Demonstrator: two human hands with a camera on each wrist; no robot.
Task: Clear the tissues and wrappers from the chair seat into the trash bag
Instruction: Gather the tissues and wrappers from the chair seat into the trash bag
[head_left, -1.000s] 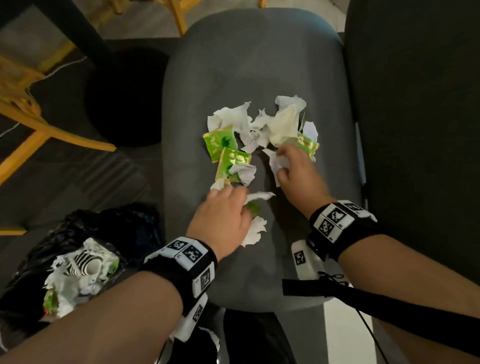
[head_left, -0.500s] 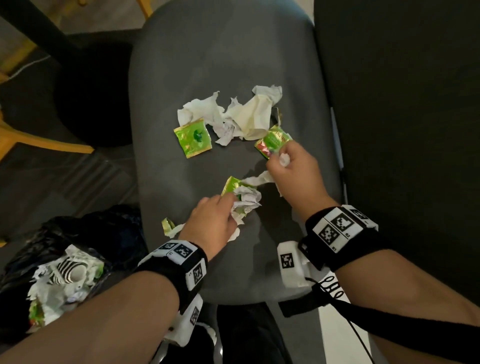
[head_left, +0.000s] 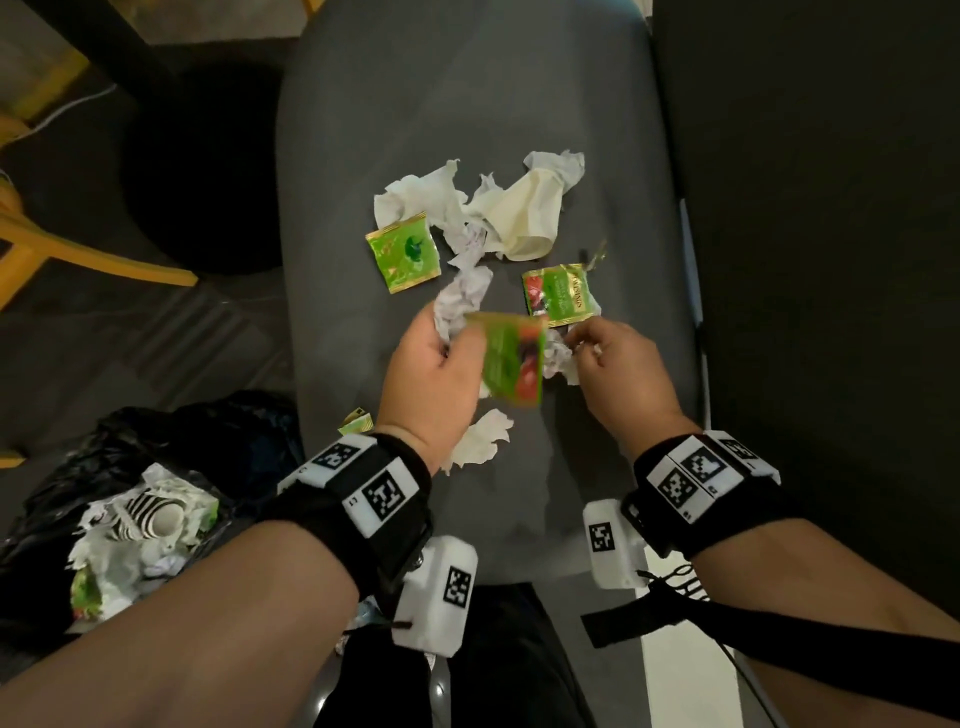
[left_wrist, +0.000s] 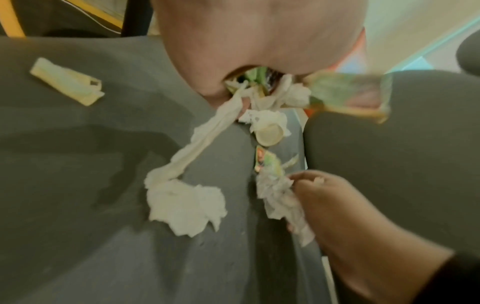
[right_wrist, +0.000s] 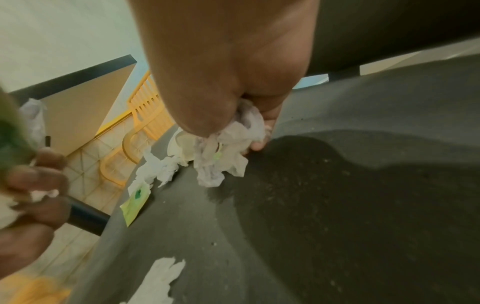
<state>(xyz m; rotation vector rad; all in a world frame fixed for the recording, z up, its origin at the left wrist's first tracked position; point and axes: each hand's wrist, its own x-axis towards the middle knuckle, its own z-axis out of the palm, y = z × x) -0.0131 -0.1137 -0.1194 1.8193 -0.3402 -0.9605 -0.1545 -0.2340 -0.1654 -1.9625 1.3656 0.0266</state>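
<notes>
Over the grey chair seat (head_left: 395, 130), the left hand (head_left: 431, 374) has its grip closed on crumpled tissue (head_left: 462, 299) and a blurred green wrapper (head_left: 514, 364). The right hand (head_left: 618, 369) pinches a tissue wad (head_left: 558, 356). Near the seat's middle lie a green tea wrapper (head_left: 402, 254) and one lettered "TWININGS" (head_left: 563, 293) — more white tissues (head_left: 498, 213) behind. The black trash bag (head_left: 62, 467) sits off the seat's front-left corner.

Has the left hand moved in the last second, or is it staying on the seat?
Yes. The left hand has lifted off the chair seat, gripping a crumpled tissue and a green wrapper, and leaving a tissue scrap on the seat below it.
</notes>
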